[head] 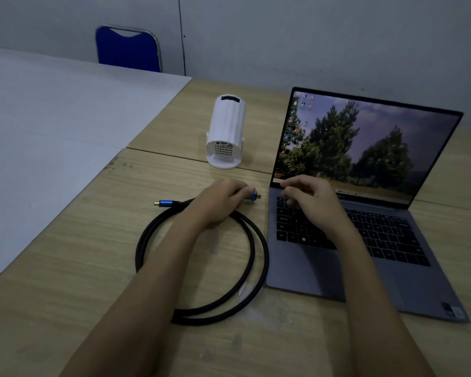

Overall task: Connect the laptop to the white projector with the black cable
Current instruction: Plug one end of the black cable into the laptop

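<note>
A black cable [259,257] lies coiled on the wooden table, with a blue-sleeved plug at each end. My left hand [220,200] is closed on the plug end [253,196] nearest the laptop; its metal tip points at the laptop's left edge, a short gap away. The other plug [166,203] lies free to the left. My right hand [310,202] hovers over the upper left of the open grey laptop's [365,268] keyboard, fingers curled and apart, holding nothing. The white cylindrical projector [227,129] lies on its stand behind the cable, its port end facing me.
The wooden table [79,281] meets a pale grey tabletop [38,131] on the left. A blue chair [128,50] stands against the grey wall at the back. The laptop screen [365,142] shows a desktop with trees.
</note>
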